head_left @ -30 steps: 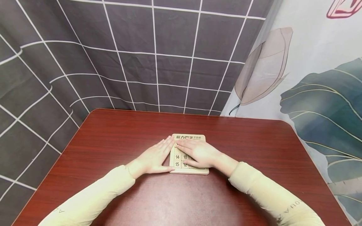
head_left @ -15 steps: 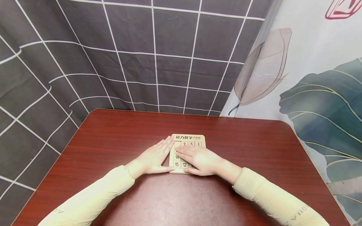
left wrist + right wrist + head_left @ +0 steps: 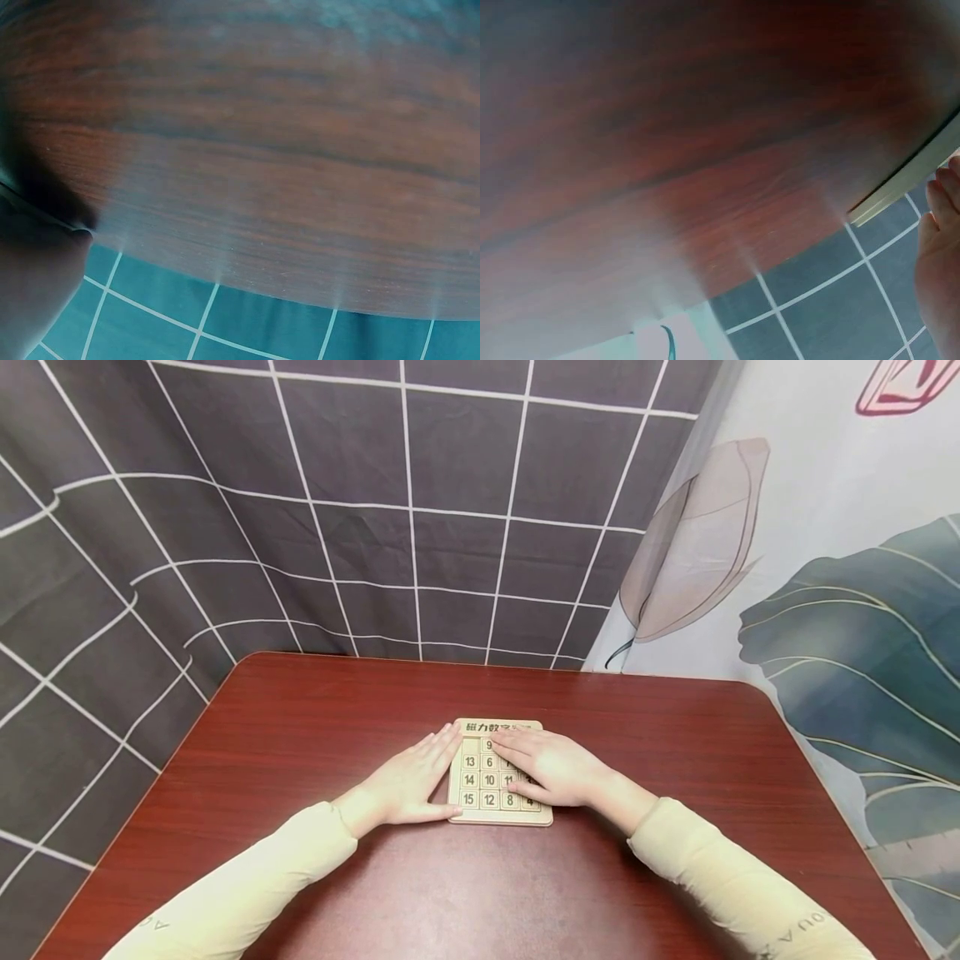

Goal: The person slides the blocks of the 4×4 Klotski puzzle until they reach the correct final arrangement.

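Note:
A pale wooden number slide puzzle (image 3: 495, 817) lies on the table, with a heading of dark characters along its top. Its upper left slot is bare; below it run tiles 13, 14 and 15. My left hand (image 3: 405, 778) braces the puzzle's left side, fingertips at the upper corner and thumb at the lower one. Over the right part of the board, my right hand (image 3: 558, 768) lies with straight fingers, fingertips at the top row beside tile 9. It hides the upper right tiles. In the right wrist view the board's side edge (image 3: 900, 187) shows beside the fingers.
The red-brown table (image 3: 337, 693) stretches round the puzzle on all sides. Behind it hangs a dark curtain with a white grid (image 3: 457, 552); at right, a pale leaf-print curtain (image 3: 697, 552). Both forearms wear cream sleeves (image 3: 247, 877).
My right hand has slid down the board, then back up and to the right, uncovering the left columns and lower tiles. The left hand stays at the edge.

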`<state>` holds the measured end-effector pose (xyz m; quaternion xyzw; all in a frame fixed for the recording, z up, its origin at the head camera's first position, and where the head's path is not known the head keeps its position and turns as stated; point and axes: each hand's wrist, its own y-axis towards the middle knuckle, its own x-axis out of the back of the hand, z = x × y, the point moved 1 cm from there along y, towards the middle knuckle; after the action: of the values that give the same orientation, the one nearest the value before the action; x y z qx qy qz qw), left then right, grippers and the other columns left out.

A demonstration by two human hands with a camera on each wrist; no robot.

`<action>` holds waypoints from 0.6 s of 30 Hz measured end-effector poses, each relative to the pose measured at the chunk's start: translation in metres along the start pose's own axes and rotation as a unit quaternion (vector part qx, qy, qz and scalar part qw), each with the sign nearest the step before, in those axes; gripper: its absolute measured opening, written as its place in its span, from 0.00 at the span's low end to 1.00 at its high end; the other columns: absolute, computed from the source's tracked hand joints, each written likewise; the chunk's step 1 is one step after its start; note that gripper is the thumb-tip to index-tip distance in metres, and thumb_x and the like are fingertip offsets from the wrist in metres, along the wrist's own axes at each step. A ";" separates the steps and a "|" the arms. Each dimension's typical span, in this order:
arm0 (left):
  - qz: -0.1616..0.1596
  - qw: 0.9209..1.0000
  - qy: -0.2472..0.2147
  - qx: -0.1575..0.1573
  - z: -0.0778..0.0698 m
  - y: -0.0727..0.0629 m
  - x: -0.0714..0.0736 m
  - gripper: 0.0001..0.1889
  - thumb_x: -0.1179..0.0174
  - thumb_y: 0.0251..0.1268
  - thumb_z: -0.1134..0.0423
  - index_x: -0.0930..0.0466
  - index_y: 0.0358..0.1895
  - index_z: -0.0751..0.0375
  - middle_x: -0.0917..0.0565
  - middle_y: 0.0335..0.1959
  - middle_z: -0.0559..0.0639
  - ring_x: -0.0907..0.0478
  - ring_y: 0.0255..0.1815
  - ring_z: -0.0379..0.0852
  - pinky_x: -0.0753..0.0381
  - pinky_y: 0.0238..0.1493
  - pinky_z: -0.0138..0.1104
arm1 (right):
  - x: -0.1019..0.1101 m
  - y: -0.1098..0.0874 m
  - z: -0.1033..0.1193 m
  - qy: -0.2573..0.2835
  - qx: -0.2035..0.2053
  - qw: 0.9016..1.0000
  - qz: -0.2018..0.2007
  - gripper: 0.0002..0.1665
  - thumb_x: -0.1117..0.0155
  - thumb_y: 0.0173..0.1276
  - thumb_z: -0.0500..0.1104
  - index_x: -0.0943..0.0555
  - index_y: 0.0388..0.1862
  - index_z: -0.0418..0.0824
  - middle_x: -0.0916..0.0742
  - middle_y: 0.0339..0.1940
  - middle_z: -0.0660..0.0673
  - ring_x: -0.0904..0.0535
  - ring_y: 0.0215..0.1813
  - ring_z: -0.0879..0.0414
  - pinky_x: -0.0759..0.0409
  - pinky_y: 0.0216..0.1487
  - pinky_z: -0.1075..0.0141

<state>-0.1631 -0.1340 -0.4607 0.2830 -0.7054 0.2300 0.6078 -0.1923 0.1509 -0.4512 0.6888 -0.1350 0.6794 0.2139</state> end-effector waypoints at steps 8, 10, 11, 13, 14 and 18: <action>0.008 1.000 -0.006 0.008 0.001 0.000 -0.003 0.56 0.41 0.71 0.33 0.51 0.84 0.75 0.50 0.87 0.69 0.50 0.89 0.62 0.42 0.88 0.49 | -0.003 0.002 -0.001 -0.008 -0.001 1.000 0.001 0.38 0.39 0.79 0.58 0.26 0.78 0.37 0.22 0.80 0.41 0.27 0.81 0.48 0.29 0.83 0.52; 0.008 1.000 -0.007 0.008 0.001 0.000 -0.003 0.56 0.41 0.71 0.33 0.51 0.84 0.76 0.50 0.87 0.69 0.50 0.89 0.62 0.42 0.88 0.49 | -0.003 0.004 0.000 -0.010 0.001 1.000 -0.001 0.38 0.38 0.79 0.58 0.26 0.78 0.37 0.22 0.79 0.41 0.26 0.81 0.48 0.29 0.83 0.53; 0.007 1.000 -0.007 0.008 0.001 0.000 -0.003 0.56 0.41 0.71 0.34 0.51 0.84 0.76 0.49 0.87 0.69 0.49 0.89 0.62 0.41 0.88 0.50 | -0.004 0.005 0.001 -0.010 0.002 1.000 -0.001 0.38 0.38 0.79 0.58 0.26 0.78 0.37 0.22 0.79 0.41 0.26 0.81 0.48 0.29 0.82 0.53; 0.004 1.000 -0.008 0.006 0.001 0.000 -0.002 0.56 0.40 0.71 0.34 0.50 0.83 0.76 0.49 0.87 0.70 0.49 0.89 0.63 0.41 0.87 0.50 | -0.004 0.008 0.002 -0.015 0.005 1.000 -0.003 0.38 0.38 0.79 0.58 0.26 0.78 0.37 0.22 0.79 0.41 0.26 0.80 0.48 0.28 0.82 0.53; 0.005 1.000 -0.008 0.007 0.001 0.000 -0.002 0.56 0.41 0.71 0.34 0.50 0.83 0.76 0.49 0.87 0.70 0.49 0.89 0.63 0.41 0.88 0.50 | -0.005 0.010 0.002 -0.017 0.006 1.000 -0.002 0.38 0.38 0.79 0.59 0.26 0.78 0.37 0.22 0.79 0.41 0.26 0.80 0.48 0.28 0.82 0.53; 0.005 1.000 -0.008 0.006 0.000 0.000 -0.001 0.56 0.41 0.71 0.34 0.50 0.83 0.76 0.49 0.87 0.70 0.49 0.89 0.63 0.41 0.88 0.50 | -0.006 0.017 0.005 -0.023 0.010 1.000 0.005 0.39 0.40 0.79 0.60 0.27 0.79 0.37 0.22 0.79 0.42 0.27 0.81 0.48 0.29 0.83 0.53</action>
<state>-0.1632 -0.1337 -0.4618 0.2847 -0.7106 0.2349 0.5990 -0.1962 0.1330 -0.4552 0.7052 -0.1370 0.6661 0.2005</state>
